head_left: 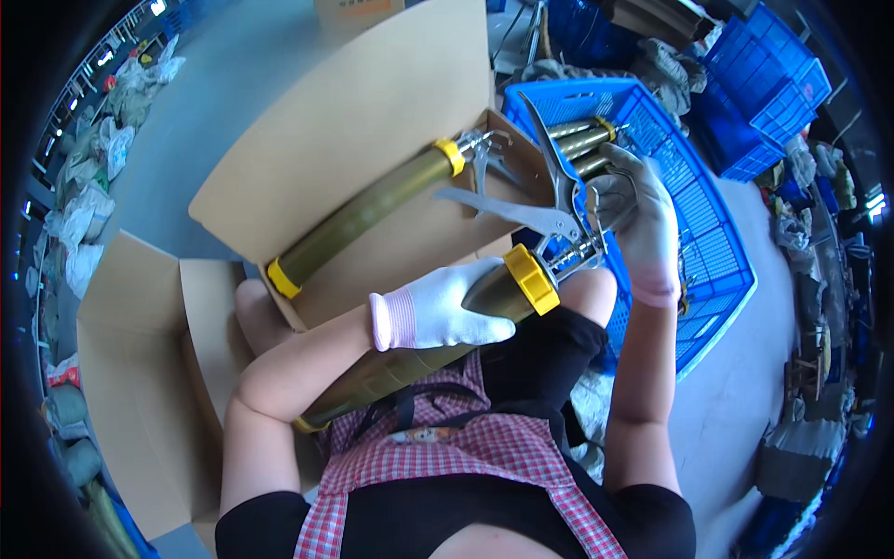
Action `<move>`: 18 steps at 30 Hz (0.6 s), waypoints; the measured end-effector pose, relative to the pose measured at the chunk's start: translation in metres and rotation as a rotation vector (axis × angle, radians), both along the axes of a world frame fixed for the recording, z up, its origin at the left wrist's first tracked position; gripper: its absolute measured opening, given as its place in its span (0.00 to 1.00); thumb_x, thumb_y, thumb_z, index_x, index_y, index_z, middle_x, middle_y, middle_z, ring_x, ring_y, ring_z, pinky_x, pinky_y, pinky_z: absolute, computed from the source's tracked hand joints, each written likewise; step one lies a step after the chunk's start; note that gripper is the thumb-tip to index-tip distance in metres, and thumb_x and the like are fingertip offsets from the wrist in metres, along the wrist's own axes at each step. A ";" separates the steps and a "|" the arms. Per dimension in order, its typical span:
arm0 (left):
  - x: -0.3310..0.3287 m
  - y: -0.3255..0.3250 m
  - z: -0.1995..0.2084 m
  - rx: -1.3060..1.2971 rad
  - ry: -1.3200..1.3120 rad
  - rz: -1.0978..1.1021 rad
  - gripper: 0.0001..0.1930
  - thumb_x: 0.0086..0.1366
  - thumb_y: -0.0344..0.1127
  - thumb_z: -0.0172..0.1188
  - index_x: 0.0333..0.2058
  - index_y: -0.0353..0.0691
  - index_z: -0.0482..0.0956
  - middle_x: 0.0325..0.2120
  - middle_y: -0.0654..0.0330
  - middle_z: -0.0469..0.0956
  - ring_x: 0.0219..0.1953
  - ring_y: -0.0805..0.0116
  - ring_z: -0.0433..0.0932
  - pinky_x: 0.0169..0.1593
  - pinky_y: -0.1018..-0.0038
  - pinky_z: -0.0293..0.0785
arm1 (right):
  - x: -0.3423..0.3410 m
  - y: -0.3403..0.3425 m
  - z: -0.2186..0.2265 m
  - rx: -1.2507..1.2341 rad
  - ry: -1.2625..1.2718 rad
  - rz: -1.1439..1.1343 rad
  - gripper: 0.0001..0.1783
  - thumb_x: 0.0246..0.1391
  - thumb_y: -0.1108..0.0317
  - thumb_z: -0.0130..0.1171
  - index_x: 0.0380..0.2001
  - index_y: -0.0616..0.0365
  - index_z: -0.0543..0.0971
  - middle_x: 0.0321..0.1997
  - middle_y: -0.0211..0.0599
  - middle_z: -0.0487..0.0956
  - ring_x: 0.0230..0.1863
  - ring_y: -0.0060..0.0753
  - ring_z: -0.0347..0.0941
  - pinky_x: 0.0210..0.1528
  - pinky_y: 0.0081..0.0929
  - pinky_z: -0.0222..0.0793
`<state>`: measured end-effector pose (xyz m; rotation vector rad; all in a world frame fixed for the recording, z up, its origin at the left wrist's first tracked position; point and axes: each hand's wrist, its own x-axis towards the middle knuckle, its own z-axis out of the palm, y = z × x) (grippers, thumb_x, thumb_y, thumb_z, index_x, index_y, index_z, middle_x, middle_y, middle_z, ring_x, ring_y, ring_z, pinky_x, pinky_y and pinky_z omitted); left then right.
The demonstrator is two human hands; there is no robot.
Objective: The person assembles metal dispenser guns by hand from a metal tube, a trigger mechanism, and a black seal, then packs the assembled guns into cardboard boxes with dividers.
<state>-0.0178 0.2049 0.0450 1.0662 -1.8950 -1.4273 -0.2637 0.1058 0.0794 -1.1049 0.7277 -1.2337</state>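
Observation:
Across my lap lies a caulking gun with a long olive-gold tube (pixel 377 377), a yellow end cap (pixel 532 279) and a metal trigger handle (pixel 549 219). My left hand (pixel 447 307), in a white glove, wraps round the tube just below that cap. My right hand (pixel 638 214), gloved too, has its fingers curled at the back of the metal handle; the handle partly hides them. A second caulking gun (pixel 372 214) of the same kind rests in the open cardboard box (pixel 354 112) beyond my left arm, its handle toward the far right.
At my right stands a blue plastic crate (pixel 726 270) holding several more gold tubes (pixel 582 140). More blue crates (pixel 759 84) are stacked at the far right. Another open carton (pixel 130 363) is at the left. Bags (pixel 88 219) line the left edge.

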 end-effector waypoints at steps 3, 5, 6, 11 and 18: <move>-0.005 0.019 -0.019 0.064 0.025 0.042 0.32 0.55 0.47 0.66 0.52 0.33 0.68 0.42 0.51 0.77 0.47 0.60 0.77 0.53 0.67 0.70 | 0.014 -0.001 -0.010 -0.002 0.269 -0.070 0.21 0.68 0.59 0.42 0.46 0.68 0.75 0.26 0.40 0.81 0.24 0.27 0.78 0.31 0.23 0.76; -0.009 0.031 -0.022 0.144 0.114 0.071 0.30 0.55 0.47 0.65 0.50 0.34 0.69 0.39 0.51 0.78 0.44 0.61 0.77 0.51 0.67 0.70 | 0.022 0.002 -0.022 -0.071 0.564 -0.145 0.21 0.68 0.60 0.42 0.47 0.68 0.75 0.28 0.42 0.82 0.26 0.28 0.79 0.32 0.23 0.75; -0.010 0.036 -0.030 0.157 0.147 0.063 0.30 0.56 0.47 0.65 0.50 0.34 0.69 0.39 0.51 0.78 0.44 0.60 0.77 0.51 0.67 0.70 | 0.023 0.006 -0.028 -0.005 0.444 -0.115 0.20 0.67 0.61 0.42 0.47 0.68 0.75 0.28 0.42 0.82 0.26 0.28 0.79 0.32 0.22 0.74; -0.018 0.044 -0.049 0.296 0.185 -0.011 0.29 0.57 0.46 0.64 0.51 0.34 0.67 0.35 0.52 0.77 0.37 0.65 0.78 0.46 0.69 0.73 | 0.015 0.026 -0.063 -0.023 0.068 -0.173 0.18 0.67 0.58 0.46 0.43 0.65 0.75 0.29 0.44 0.81 0.26 0.30 0.78 0.29 0.23 0.73; -0.022 -0.011 -0.030 -0.012 0.189 -0.050 0.26 0.56 0.45 0.65 0.48 0.34 0.72 0.32 0.56 0.78 0.32 0.69 0.78 0.39 0.72 0.75 | -0.002 0.001 -0.030 -0.258 0.435 -0.358 0.19 0.70 0.60 0.40 0.47 0.61 0.76 0.38 0.35 0.79 0.36 0.19 0.74 0.39 0.17 0.68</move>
